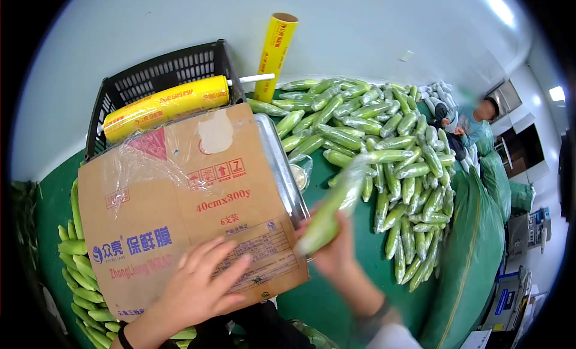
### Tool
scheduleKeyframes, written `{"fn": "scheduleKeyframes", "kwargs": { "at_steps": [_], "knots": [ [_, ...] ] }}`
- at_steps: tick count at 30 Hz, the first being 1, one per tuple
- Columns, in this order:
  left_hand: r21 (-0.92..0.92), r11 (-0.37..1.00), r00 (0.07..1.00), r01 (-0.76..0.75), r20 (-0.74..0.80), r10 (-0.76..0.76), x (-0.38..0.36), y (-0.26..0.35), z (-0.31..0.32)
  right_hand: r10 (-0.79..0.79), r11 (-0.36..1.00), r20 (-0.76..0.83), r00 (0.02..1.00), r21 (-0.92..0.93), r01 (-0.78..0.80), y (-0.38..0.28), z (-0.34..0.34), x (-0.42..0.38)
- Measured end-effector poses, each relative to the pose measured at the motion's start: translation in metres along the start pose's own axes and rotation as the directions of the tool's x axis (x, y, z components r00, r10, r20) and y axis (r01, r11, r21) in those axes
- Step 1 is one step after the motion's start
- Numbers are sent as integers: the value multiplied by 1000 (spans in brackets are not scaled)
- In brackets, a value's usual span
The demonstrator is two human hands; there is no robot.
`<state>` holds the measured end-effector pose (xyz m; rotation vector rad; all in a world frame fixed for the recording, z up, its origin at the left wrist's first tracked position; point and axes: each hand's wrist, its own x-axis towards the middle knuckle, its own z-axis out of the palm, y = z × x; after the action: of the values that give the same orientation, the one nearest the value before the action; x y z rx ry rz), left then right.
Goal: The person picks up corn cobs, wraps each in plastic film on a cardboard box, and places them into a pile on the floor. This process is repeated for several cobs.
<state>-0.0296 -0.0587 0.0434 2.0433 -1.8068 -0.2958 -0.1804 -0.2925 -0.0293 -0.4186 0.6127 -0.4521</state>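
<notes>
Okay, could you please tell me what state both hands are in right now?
Left hand: open, fingers spread over the cardboard.
Right hand: closed around a long green vegetable in clear film.

Both hands bare: left, right; narrow black band at left wrist; dark greyish band, blurred, at right wrist; pale sleeve on right arm; black clothing at lower body, details unclear

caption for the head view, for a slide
Right hand holding a film-wrapped green vegetable, left hand over printed cardboard, wrapped pile beyond.
</notes>
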Motion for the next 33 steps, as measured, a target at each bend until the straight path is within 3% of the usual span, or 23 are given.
{"fn": "scheduleKeyframes", "kwargs": {
  "at_steps": [1, 3, 5, 8, 10, 12, 13, 14, 15, 16, 20, 21, 23, 24, 25, 26, 27, 28, 29, 31, 33],
  "knots": [
    [-56, 993, 993, 107, -33, -109, -20, -8, 7, -101, 995, -38, 994, -33, 99, -34, -21, 24],
    [-16, 968, 957, 252, -145, -251, -67, -32, 25, -358, 907, -110, 927, -278, 317, -127, -84, 90],
    [49, 918, 899, 393, -227, -373, -97, -45, 34, -544, 716, -12, 839, -528, 457, -231, -130, 144],
    [145, 825, 821, 547, -287, -494, -125, -57, 29, -841, 320, 37, 539, -769, 553, -368, -219, 206],
    [143, 783, 770, 605, -354, -531, -136, -68, 26, -867, 330, 11, 498, -737, 590, -260, -92, 182],
    [-1, 732, 669, 681, -404, -623, -136, -88, 20, -521, 150, 346, 780, -863, 483, -146, -12, 135],
    [-84, 706, 621, 703, -412, -667, -132, -100, 19, -349, 159, 348, 870, -893, 421, -90, 15, 119],
    [-73, 726, 619, 684, -468, -630, -125, -116, 17, -101, 2, 459, 883, -887, 462, -51, 21, 111],
    [-55, 750, 619, 659, -527, -582, -116, -136, 11, 55, -129, 593, 804, -794, 594, -12, 54, 88],
    [4, 771, 649, 637, -543, -533, -107, -155, 5, 158, -448, 786, 598, -483, 753, 15, 70, 86],
    [108, 862, 718, 495, -609, -336, -83, -213, -9, 80, -516, 796, 600, -482, 708, 66, 102, 118],
    [55, 879, 696, 473, -636, -334, -84, -214, -11, 30, -508, 879, 477, -397, 764, 71, 109, 125],
    [-38, 893, 642, 449, -681, -352, -92, -201, -22, 80, -408, 883, 463, -395, 823, 67, 106, 133],
    [-157, 879, 621, 450, -652, -435, -107, -188, -28, 89, -329, 778, 622, -567, 755, 61, 98, 126],
    [-280, 844, 592, 457, -612, -524, -124, -170, -34, 63, -252, 764, 642, -611, 751, 55, 90, 114],
    [-400, 793, 557, 459, -565, -608, -147, -152, -37, -13, -82, 646, 763, -761, 644, 47, 61, 107],
    [-277, 799, 603, 535, -537, -590, -175, -132, -35, -6, -270, 675, 738, -711, 649, 34, 62, 82],
    [21, 851, 722, 525, -540, -432, -202, -121, -25, -33, -141, 663, 747, -743, 654, 24, 54, 64],
    [97, 921, 795, 378, -543, -270, -223, -107, -12, -12, -182, 671, 742, -731, 658, 13, 52, 45],
    [-2, 910, 787, 414, -501, -359, -247, -62, 17, -8, 24, 514, 858, -857, 514, 7, 32, 8],
    [-74, 901, 741, 427, -543, -396, -266, -33, 48, 84, 96, 412, 907, -910, 404, 15, 21, -29]
  ]
}}
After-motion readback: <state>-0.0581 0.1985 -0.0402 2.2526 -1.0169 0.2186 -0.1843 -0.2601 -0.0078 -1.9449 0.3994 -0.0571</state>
